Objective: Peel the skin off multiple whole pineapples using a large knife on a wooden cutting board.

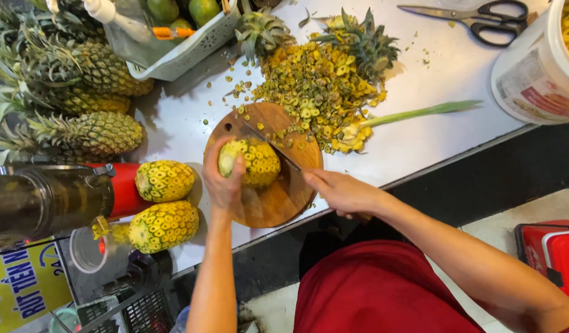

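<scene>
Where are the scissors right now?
In the head view, the black-handled scissors lie flat on the white table at the top right, beyond the heap of pineapple trimmings and just left of the white bucket.

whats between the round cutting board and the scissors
Between the cutting board and scissors, the head view shows a pile of pineapple peelings and two cut-off crowns.

We've got a white countertop (pixel 432 142) that's pretty crowded: a round wooden cutting board (pixel 278 200) near the front edge, a big heap of pineapple trimmings (pixel 315 86) just behind it, black-handled scissors (pixel 481 18) at the back, and a white bucket (pixel 534 74) on the right. Whole pineapples (pixel 81 92) pile up on the left, with two peeled pineapples (pixel 164 203) beside the board and a white basket (pixel 186 52) behind.
</scene>
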